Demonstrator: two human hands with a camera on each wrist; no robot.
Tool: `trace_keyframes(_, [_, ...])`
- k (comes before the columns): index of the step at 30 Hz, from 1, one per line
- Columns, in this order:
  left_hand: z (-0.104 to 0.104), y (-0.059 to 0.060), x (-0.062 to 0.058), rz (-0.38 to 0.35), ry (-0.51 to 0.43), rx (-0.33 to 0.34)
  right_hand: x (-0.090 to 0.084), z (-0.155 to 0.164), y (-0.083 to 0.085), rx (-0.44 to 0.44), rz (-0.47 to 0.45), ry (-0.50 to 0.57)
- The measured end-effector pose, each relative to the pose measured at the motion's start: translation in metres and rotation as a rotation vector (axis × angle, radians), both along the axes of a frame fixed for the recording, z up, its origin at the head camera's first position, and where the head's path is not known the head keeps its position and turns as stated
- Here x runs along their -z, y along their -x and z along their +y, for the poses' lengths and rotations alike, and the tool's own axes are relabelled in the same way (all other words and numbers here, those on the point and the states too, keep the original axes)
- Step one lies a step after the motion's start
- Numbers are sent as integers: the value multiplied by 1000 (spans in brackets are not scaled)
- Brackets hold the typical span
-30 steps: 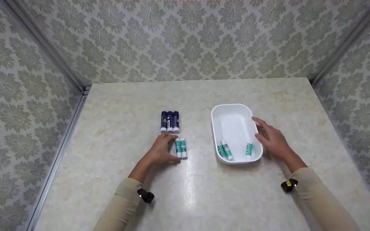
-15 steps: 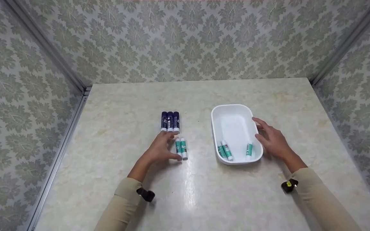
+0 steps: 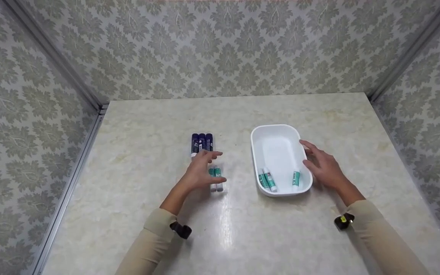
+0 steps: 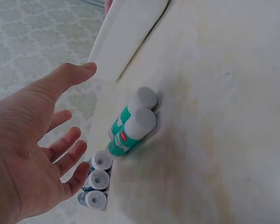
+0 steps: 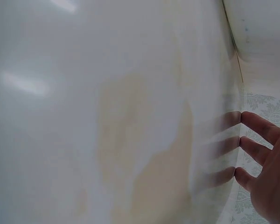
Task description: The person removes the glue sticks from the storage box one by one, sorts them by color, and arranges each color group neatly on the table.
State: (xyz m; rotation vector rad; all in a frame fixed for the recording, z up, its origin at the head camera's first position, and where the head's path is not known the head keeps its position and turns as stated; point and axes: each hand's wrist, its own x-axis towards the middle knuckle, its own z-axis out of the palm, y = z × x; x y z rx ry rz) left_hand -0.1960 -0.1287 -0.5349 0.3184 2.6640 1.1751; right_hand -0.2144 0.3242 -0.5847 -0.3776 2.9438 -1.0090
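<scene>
Open-fingered, the left hand (image 3: 199, 173) hovers empty over two green glue sticks (image 3: 216, 178) on the desk (image 3: 147, 160), partly hiding them; the right hand (image 3: 325, 166), apparently flat, rests against the white tray (image 3: 279, 131).

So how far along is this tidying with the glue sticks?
Three green glue sticks already lie in the white tub. In hand: the left hand hovers open over two green sticks on the table, gripping neither, while the right hand rests against the tub's side. Left on the table: those two, and three blue sticks behind them. Roughly a third done, if everything goes in.
</scene>
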Motion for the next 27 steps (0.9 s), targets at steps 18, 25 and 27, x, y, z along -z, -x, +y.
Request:
trace_keyframes(18, [55,11,-23,110,-42,141,-1,1,-1,-9,0,21])
trace_keyframes(25, [82,18,-29,95,-55,194,0,1,-1,-9,7,18])
trace_keyframes(27, [89,19,-31,78,-47,206,0,1,-1,-9,7,18])
